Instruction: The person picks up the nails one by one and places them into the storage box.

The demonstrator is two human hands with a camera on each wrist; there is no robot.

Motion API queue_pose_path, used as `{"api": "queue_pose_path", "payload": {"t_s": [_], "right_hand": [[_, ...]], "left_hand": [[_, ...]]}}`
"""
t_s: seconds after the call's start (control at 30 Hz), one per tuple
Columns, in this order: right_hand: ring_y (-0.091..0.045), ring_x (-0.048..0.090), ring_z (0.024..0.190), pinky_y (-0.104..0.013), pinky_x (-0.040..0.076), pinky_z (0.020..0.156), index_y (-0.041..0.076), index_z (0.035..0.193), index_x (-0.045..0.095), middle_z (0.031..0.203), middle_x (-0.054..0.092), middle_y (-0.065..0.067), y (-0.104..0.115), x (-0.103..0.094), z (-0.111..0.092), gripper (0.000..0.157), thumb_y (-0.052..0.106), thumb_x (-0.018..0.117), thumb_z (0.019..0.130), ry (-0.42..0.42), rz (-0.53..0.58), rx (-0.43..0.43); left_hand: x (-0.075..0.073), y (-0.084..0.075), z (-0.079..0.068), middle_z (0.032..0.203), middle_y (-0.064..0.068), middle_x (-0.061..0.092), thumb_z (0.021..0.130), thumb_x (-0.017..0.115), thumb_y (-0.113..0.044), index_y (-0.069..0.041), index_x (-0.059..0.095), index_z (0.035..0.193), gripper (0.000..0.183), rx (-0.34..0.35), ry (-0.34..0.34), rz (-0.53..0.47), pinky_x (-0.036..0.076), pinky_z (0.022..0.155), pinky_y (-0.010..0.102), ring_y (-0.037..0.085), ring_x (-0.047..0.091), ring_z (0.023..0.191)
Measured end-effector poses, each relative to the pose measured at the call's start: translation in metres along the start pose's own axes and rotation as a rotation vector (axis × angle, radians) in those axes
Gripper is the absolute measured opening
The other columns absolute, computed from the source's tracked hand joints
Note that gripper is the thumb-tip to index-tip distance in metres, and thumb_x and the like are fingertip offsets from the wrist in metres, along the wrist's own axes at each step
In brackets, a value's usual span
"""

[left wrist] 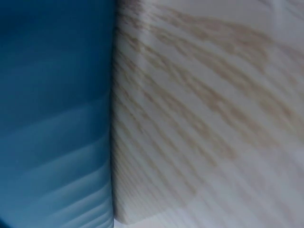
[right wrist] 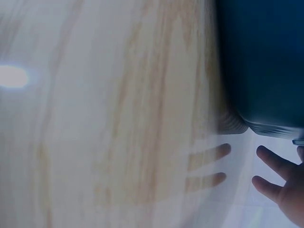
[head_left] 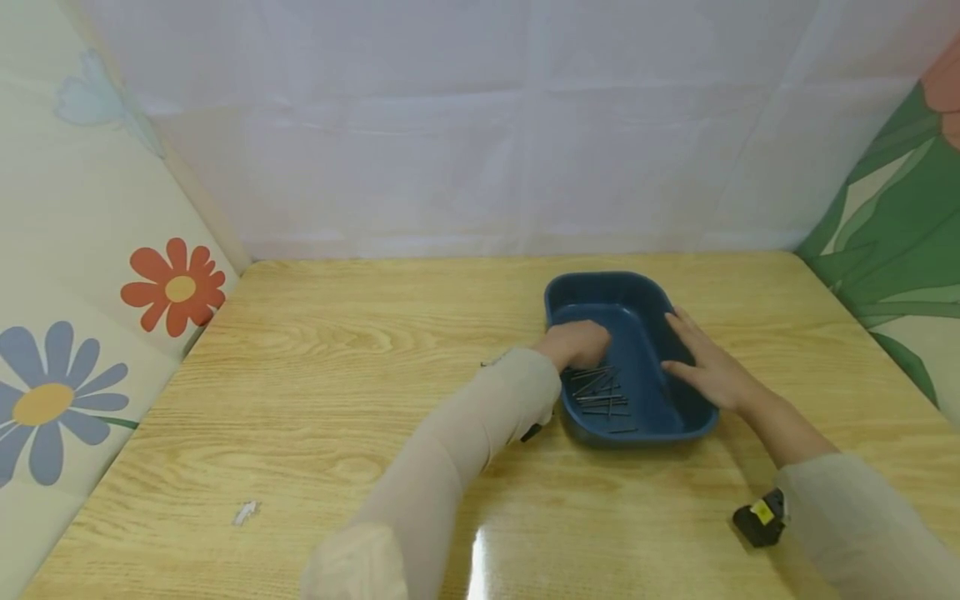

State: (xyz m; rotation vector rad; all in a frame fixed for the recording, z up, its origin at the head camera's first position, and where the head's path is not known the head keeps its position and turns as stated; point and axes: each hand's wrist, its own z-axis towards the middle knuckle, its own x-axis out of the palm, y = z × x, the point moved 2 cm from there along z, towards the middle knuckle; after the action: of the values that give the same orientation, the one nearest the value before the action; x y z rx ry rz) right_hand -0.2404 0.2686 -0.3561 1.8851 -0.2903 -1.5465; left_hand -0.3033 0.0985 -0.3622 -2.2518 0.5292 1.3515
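A deep blue plastic basin [head_left: 660, 436] with rounded corners stands on the wooden table. Thin dark nails [head_left: 600, 402] lie loose in its near left part. My left hand [head_left: 577, 343] reaches over the left rim and down inside, just beyond the nails. Its fingers bend downward out of sight, so whether they pinch anything is hidden. On the other side my right hand [head_left: 708, 371] rests on the right rim, fingers spread. The right wrist view catches those spread fingers [right wrist: 270, 164] beside the basin's outer wall [right wrist: 266, 61]; only the wall [left wrist: 57, 118] and tabletop fill the left wrist view.
The wood-grain table [head_left: 337, 333] extends left of the basin, with a small white arrow-shaped mark [head_left: 245, 512] near its front left. A white cloth [head_left: 375, 150] hangs behind. A black device with a yellow label [head_left: 761, 517] sits at the right sleeve.
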Motion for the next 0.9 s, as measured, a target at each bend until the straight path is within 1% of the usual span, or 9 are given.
{"api": "queue_pose_path", "payload": {"t_s": [0.13,0.23,0.37,0.5,0.6,0.7,0.73,0.8,0.9], "right_hand": [[-0.043,-0.006,0.123,-0.064,0.005,0.09,0.003,0.137,-0.003,0.14,-0.016,-0.014,0.0,0.0,0.0,0.069,0.019,0.045,0.089,0.0,0.003,-0.002],[-0.044,-0.006,0.123,-0.064,0.005,0.09,0.002,0.137,-0.003,0.14,-0.016,-0.015,0.0,0.0,0.0,0.069,0.019,0.045,0.089,-0.002,0.0,-0.002],[-0.044,-0.005,0.123,-0.064,0.005,0.089,0.002,0.137,-0.002,0.14,-0.016,-0.015,0.0,0.0,0.0,0.069,0.018,0.045,0.089,-0.005,-0.002,-0.004],[-0.043,-0.006,0.123,-0.064,0.005,0.09,0.002,0.137,-0.002,0.14,-0.016,-0.015,0.001,0.0,0.0,0.069,0.018,0.045,0.089,-0.007,-0.002,-0.007],[-0.043,-0.006,0.123,-0.063,0.005,0.09,0.002,0.137,-0.002,0.14,-0.016,-0.015,0.001,0.0,0.0,0.069,0.018,0.045,0.089,-0.006,0.002,-0.018],[-0.043,-0.006,0.123,-0.063,0.005,0.09,0.001,0.137,-0.002,0.14,-0.016,-0.016,0.002,0.0,0.001,0.069,0.018,0.045,0.089,-0.007,0.004,-0.023],[-0.043,-0.006,0.123,-0.063,0.005,0.09,0.001,0.137,-0.002,0.14,-0.016,-0.016,0.002,0.0,0.001,0.069,0.018,0.045,0.089,-0.004,0.006,-0.02],[-0.043,-0.005,0.123,-0.063,0.005,0.091,0.001,0.137,-0.002,0.14,-0.016,-0.016,0.001,0.0,0.001,0.069,0.017,0.045,0.089,-0.004,0.004,-0.011],[-0.043,-0.005,0.123,-0.062,0.005,0.091,0.0,0.137,-0.001,0.14,-0.015,-0.016,0.001,0.0,0.002,0.07,0.017,0.046,0.088,-0.004,0.004,-0.01]], "left_hand": [[-0.001,0.0,0.0,0.094,-0.003,0.053,0.092,0.033,-0.015,-0.016,0.054,0.077,0.025,-0.011,-0.013,-0.002,0.041,0.066,0.029,0.012,0.048,0.079],[-0.002,-0.001,-0.002,0.095,-0.003,0.054,0.092,0.034,-0.015,-0.016,0.054,0.078,0.025,-0.007,-0.017,0.01,0.041,0.067,0.029,0.012,0.048,0.079],[-0.002,-0.002,-0.004,0.083,-0.002,0.051,0.092,0.034,-0.013,-0.015,0.049,0.073,0.024,0.021,-0.019,0.01,0.039,0.06,0.028,0.012,0.045,0.071],[-0.004,0.002,-0.002,0.071,0.0,0.045,0.09,0.035,-0.012,-0.013,0.047,0.072,0.022,0.098,-0.025,-0.029,0.035,0.055,0.025,0.012,0.041,0.063],[-0.006,0.006,0.0,0.073,-0.002,0.048,0.087,0.041,-0.009,-0.013,0.051,0.077,0.015,0.192,-0.075,-0.085,0.037,0.057,0.022,0.01,0.043,0.065],[-0.01,0.01,-0.001,0.086,-0.005,0.054,0.084,0.046,-0.007,-0.013,0.057,0.088,0.014,0.266,-0.14,-0.174,0.039,0.066,0.018,0.008,0.048,0.077],[-0.011,0.011,-0.002,0.088,-0.004,0.055,0.084,0.046,-0.007,-0.012,0.058,0.091,0.014,0.283,-0.153,-0.235,0.04,0.067,0.018,0.008,0.05,0.078],[-0.013,0.014,-0.004,0.092,-0.002,0.055,0.086,0.047,-0.008,-0.009,0.057,0.097,0.016,0.29,-0.158,-0.383,0.042,0.07,0.018,0.008,0.052,0.081],[-0.014,0.018,-0.009,0.09,0.002,0.056,0.087,0.047,-0.008,-0.004,0.056,0.1,0.017,0.301,-0.172,-0.656,0.045,0.067,0.02,0.01,0.054,0.077]]}}
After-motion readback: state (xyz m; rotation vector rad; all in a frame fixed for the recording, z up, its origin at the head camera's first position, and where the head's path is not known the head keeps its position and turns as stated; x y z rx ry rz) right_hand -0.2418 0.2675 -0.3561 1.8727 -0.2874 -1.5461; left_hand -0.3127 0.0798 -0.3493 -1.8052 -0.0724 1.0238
